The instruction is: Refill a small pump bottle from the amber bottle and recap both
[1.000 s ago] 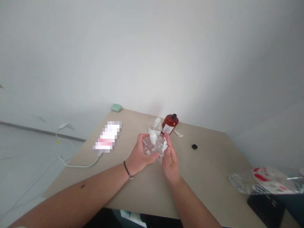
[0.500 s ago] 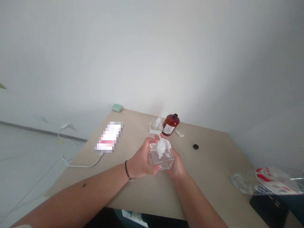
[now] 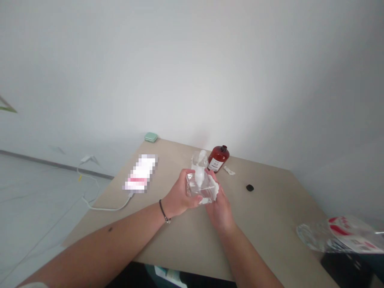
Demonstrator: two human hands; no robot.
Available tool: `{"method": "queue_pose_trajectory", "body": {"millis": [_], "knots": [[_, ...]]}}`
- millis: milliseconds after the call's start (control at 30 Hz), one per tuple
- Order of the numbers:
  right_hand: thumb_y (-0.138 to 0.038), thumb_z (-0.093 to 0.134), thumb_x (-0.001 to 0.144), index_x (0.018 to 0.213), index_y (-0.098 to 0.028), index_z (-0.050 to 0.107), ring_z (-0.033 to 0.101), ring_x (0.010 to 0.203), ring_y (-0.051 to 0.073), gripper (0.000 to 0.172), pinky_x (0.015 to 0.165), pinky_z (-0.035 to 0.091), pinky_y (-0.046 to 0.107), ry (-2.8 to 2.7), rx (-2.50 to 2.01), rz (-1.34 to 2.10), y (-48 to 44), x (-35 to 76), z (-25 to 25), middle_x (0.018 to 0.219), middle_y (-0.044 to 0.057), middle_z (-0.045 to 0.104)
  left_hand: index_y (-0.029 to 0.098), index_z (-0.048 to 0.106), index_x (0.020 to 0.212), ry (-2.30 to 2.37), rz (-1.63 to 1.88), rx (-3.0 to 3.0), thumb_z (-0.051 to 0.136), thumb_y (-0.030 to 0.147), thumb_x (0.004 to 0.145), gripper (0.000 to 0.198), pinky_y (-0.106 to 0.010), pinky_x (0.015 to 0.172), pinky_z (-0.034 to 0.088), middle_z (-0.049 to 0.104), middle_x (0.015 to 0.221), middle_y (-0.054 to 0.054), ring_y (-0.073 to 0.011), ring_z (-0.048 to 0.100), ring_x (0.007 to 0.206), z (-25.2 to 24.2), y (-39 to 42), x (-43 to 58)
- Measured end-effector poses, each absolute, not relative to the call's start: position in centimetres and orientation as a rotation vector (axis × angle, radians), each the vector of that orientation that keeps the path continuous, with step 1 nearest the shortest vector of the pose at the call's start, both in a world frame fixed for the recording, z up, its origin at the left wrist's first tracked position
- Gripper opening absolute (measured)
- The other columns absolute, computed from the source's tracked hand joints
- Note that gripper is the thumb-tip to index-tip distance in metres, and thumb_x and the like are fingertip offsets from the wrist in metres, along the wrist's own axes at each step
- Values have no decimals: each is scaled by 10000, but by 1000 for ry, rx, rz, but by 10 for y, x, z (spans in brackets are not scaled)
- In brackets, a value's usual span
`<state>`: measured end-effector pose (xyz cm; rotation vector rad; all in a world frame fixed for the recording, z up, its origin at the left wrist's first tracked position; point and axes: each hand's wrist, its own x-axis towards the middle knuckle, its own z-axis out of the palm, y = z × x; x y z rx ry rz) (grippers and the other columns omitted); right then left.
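Head view: both hands on a clear bottle [image 3: 204,195] at the middle of the worktop [image 3: 264,228]

The left hand [image 3: 180,198] grips the bottle from its left side, fingers curled behind and thumb along the near lower edge. A dark bracelet [image 3: 165,212] circles that wrist. The right hand [image 3: 220,206] is at the opposite side, its fingers bent around a crumpled white tissue [image 3: 214,185] pressed against the bottle; some of its fingers are hidden, so their full hold cannot be told. The bottle is box-shaped with a white pump top [image 3: 199,175]. Whether its base touches the worktop is hidden.

Just behind it stands a second clear bottle [image 3: 195,159], also with a white top, partly covered by the first. An amber bottle [image 3: 218,159] with a white label and a dark neck stands right beside that one. To its right lie a white scrap [image 3: 229,171] and, farther off, a small black piece [image 3: 250,187].

On the left side of the worktop, a blurred-out bright phone [image 3: 141,174] is joined to a white cable [image 3: 108,209]. A pale green case [image 3: 151,137] sits at the far left corner. At the right edge, a transparent plastic bottle [image 3: 322,237] with a red and white label lies on its side.
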<state>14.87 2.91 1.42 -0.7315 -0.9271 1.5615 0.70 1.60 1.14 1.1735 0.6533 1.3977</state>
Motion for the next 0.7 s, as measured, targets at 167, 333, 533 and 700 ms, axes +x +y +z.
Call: {"method": "queue_pose_trajectory", "body": {"millis": [167,333,533,700], "knots": [[-597,700,793,1265,-333,676,551,1332,307,542,1060,475,481,-929,-805,1524,30,157,18,1405,28,635,246,401,1216,543,1269,1298,866,311,665,724,-346,847,492,586,1194,-85,-237,625,997,10,6,11],[-585,757,734,1230,-254,699,660,1179,324,599,994,524,478,-857,-842,1704,31,153,18,1288,68,712,246,428,1209,428,1342,1237,875,364,658,719,-368,880,504,605,1203,-98,-260,635,1050,12,5,11],[-583,626,863,1139,-293,727,690,1130,287,413,996,526,444,-893,-805,1552,33,150,14,1177,22,758,228,492,1238,576,1414,1118,888,506,625,782,-398,877,523,637,1185,-106,-277,648,1033,9,22,9],[-540,587,915,1282,-337,638,604,1276,265,422,1091,453,495,-904,-708,1340,35,155,15,1357,18,667,165,603,1136,755,1401,1090,781,565,756,580,-362,859,508,685,1056,-94,-256,652,993,9,28,10]]}}
